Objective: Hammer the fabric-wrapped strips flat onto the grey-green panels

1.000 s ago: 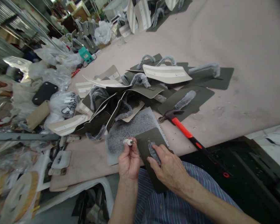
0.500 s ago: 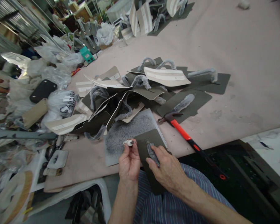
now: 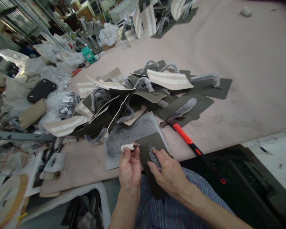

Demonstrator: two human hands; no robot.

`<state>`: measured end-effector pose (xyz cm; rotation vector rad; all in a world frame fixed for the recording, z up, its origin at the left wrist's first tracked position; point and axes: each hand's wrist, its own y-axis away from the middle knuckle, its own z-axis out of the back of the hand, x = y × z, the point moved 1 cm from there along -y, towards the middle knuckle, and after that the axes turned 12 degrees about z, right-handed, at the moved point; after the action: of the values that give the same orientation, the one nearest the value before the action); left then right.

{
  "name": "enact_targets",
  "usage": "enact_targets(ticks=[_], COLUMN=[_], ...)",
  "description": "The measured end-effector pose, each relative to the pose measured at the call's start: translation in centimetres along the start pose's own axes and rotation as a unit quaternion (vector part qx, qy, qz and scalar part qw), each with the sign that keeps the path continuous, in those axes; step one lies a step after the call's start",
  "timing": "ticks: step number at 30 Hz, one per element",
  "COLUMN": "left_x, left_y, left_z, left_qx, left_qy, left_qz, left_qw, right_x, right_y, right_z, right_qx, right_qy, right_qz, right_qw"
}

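Observation:
My left hand (image 3: 129,165) pinches a small white-handled tool (image 3: 128,146) whose dark tip points right at a dark olive panel (image 3: 146,151). That panel lies over the table edge and my lap. My right hand (image 3: 168,171) presses down on it, with fingers closed round its wrapped handle (image 3: 154,157). Under the panel's far end sits a speckled grey slab (image 3: 131,132). Just beyond lies a heap of similar olive and cream panels (image 3: 138,92) with wrapped handles.
A hammer with an orange and black handle (image 3: 189,141) lies to the right of the panel, its handle past the table edge. Plastic bags (image 3: 54,101) and clutter crowd the left side. A teal device (image 3: 88,54) sits far back. The pink tabletop (image 3: 240,57) stretches right.
My left hand has turned the white tool so that more of it shows and its tip points at the panel. The view has drifted slightly; my right hand stays on the handle.

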<state>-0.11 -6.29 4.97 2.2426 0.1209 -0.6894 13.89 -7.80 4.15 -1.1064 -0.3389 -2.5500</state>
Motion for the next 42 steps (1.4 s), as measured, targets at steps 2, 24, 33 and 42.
enact_targets(ticks=[2, 24, 33, 42], left_x=[0.1, 1.8, 2.6, 2.8], left_y=[0.1, -2.8, -3.9, -3.5], left_z=[0.1, 0.4, 1.8, 1.6], left_qx=[0.032, -0.012, -0.024, -0.031], left_qy=[-0.025, -0.207, -0.379, -0.422], left_qz=[-0.022, -0.157, -0.184, -0.231], left_qw=[0.999, 0.966, 0.906, 0.876], right_x=[0.1, 0.0, 0.1, 0.2], right_y=[0.0, -0.1, -0.2, -0.1], right_z=[0.0, 0.4, 0.5, 0.8], right_qx=[0.002, 0.029, 0.027, 0.036], right_qy=[-0.001, 0.012, 0.011, 0.013], right_qz=[0.0, -0.007, -0.007, -0.01], right_qw=[1.0, 0.999, 1.0, 0.999])
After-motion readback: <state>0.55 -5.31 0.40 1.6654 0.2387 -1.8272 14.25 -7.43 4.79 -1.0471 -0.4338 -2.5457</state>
